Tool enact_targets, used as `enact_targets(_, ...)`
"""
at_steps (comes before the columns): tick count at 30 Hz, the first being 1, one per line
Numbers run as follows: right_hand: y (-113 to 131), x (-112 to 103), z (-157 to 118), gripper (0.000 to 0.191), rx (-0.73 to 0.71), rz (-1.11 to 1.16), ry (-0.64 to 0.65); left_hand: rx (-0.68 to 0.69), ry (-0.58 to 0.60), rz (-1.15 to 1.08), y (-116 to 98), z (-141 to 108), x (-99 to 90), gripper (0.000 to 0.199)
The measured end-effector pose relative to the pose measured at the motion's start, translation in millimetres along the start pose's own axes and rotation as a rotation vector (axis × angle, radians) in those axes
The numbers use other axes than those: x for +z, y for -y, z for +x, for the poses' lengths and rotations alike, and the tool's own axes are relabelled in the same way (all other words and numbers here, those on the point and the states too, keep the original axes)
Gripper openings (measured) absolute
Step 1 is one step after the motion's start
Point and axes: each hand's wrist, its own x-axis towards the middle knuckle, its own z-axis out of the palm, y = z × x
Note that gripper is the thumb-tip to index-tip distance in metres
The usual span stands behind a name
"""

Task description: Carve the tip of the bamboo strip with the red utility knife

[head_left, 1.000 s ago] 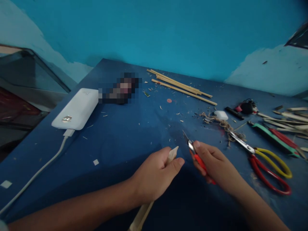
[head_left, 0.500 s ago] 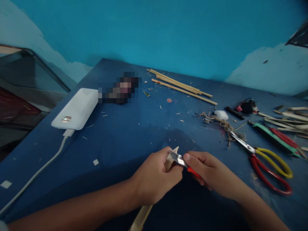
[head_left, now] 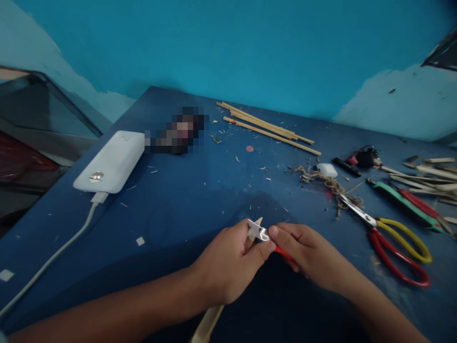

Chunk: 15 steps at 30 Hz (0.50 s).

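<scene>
A pale strip, bamboo-like [head_left: 209, 324], runs up from the bottom edge through my left hand [head_left: 228, 262], which is closed round it. Its pointed tip sticks out above the fist. My right hand [head_left: 303, 250] grips a red-handled knife [head_left: 283, 252], thumb and fingers pressed near the base of the blade. The metal blade lies against the strip just below the tip. My left thumb reaches to the blade's base, close to my right thumb. Part of the strip is hidden inside my left fist.
On the blue table [head_left: 185, 190] are a white power bank [head_left: 110, 162] with a cable, thin sticks [head_left: 271, 131], scissors [head_left: 371, 221], twine [head_left: 317, 176], a white case [head_left: 326, 170], a green tool [head_left: 407, 205] and loose strips at right. A blurred object lies back left.
The knife blade and my right hand have shifted slightly left. My left thumb has extended toward the blade's base. The whole view has moved a little.
</scene>
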Motion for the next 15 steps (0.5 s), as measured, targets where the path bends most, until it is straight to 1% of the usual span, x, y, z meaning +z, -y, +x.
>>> enact_targets(6, 0, 4, 1, 0.047, -0.068, -0.059, -0.082, -0.02, -0.058, 0.056, -2, -1, 2.1, 0.03)
enact_targets(10, -1, 9, 1, 0.047, -0.093, -0.152, -0.18, -0.007, -0.103, 0.081, -3, -2, 2.7, 0.03)
enact_targets(15, -4, 17, 2, 0.048, -0.126, -0.273, -0.327, -0.016, -0.122, 0.087, -4, -1, 1.9, 0.032)
